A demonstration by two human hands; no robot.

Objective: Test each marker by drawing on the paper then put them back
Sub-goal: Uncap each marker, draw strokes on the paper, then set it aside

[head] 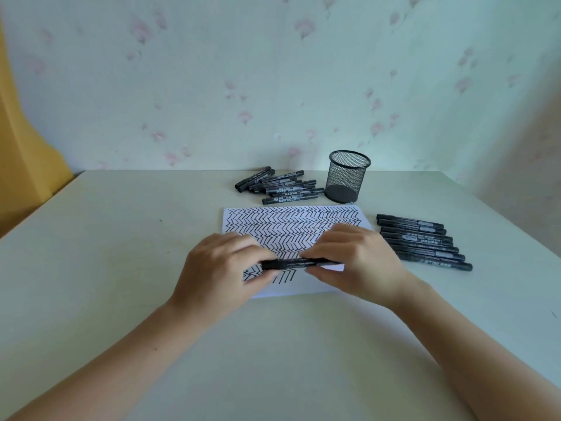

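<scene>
The table was a pale, off-white surface set against a wall papered in light green with faint pink flowers. A yellow curtain hung at the far left edge.

A black wire-mesh pen cup stood upright toward the back of the table, right of centre. Through the mesh nothing could be seen inside it. Just to its left lay a loose pile of black markers, overlapping at mixed angles. Well to the right of the cup, a row of black markers lay side by side, roughly parallel, beside the right edge of the paper.

The paper lay flat in the middle of the table, in front of the cup, covered in rows of black zigzag strokes down to a part-filled last row near its front edge.

Both hands hovered over the front half of the paper. The left hand gripped one end of a black marker with curled fingers; the right hand pinched the other end. The marker was held level, crosswise above the sheet. Whether the cap was on could not be told.
</scene>
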